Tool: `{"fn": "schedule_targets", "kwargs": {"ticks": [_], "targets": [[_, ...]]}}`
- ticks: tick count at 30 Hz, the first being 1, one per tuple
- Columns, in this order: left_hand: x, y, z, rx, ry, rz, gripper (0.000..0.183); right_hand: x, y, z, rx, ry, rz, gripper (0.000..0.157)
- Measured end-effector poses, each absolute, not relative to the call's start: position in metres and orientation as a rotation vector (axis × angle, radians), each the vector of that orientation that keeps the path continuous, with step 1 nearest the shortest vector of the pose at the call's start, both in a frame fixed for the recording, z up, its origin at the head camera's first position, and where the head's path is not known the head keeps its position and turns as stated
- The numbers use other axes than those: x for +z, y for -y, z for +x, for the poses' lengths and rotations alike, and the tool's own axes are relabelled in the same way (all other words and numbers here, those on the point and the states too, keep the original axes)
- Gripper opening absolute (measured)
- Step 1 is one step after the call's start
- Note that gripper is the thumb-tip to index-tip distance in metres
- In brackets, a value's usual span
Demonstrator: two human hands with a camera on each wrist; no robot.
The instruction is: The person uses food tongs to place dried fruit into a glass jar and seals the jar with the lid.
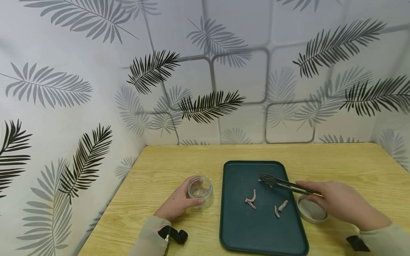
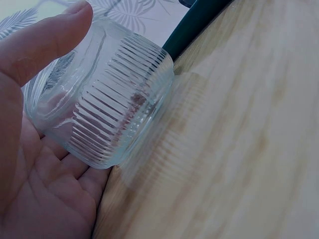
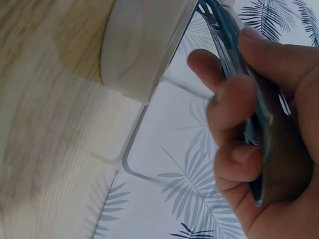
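My left hand [image 1: 177, 200] holds a small clear glass jar [image 1: 206, 201] on the table, left of a dark green tray. Thumb and fingers go round its side; ribbed glass shows in the left wrist view, with something small and reddish-brown [image 2: 135, 103] low inside. My right hand [image 1: 341, 201] grips metal tongs [image 1: 289, 185], which reach over the tray's right edge. Their tips lie at small pale pieces near the tray's far right; whether they pinch one I cannot tell. Several pale, pinkish strips [image 1: 254, 196] lie on the tray [image 1: 259, 231], their kind unclear.
A round, shallow lid [image 1: 312, 210] lies on the table right of the tray, partly below my right hand. The pale wooden table [image 1: 179, 160] ends at a wall [image 1: 237, 81] with a leaf pattern; another wall stands at the left.
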State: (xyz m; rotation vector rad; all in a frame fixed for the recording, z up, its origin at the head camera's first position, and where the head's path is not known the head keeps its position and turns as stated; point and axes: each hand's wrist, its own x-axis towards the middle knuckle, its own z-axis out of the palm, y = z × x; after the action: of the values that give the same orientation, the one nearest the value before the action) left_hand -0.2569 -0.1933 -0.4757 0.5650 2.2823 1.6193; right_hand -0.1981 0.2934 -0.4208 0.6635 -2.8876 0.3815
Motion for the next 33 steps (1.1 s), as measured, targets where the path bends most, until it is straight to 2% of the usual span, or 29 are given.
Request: {"fn": "schedule_targets", "kwargs": {"ticks": [16, 26, 33], "targets": [[-0.477, 0.192, -0.256, 1.608, -2.298, 0.575, 0.083, -0.409, -0.277, -0.199, 0.375, 2.850, 0.706, 0.048], [-0.475, 0.192, -0.255, 1.583, -2.325, 0.566, 0.081, -0.412, -0.293, -0.197, 0.406, 2.989, 0.636, 0.052], [-0.475, 0.192, -0.256, 1.597, -2.309, 0.575, 0.080, -0.417, -0.302, -0.199, 0.410, 3.002, 0.659, 0.049]]}}
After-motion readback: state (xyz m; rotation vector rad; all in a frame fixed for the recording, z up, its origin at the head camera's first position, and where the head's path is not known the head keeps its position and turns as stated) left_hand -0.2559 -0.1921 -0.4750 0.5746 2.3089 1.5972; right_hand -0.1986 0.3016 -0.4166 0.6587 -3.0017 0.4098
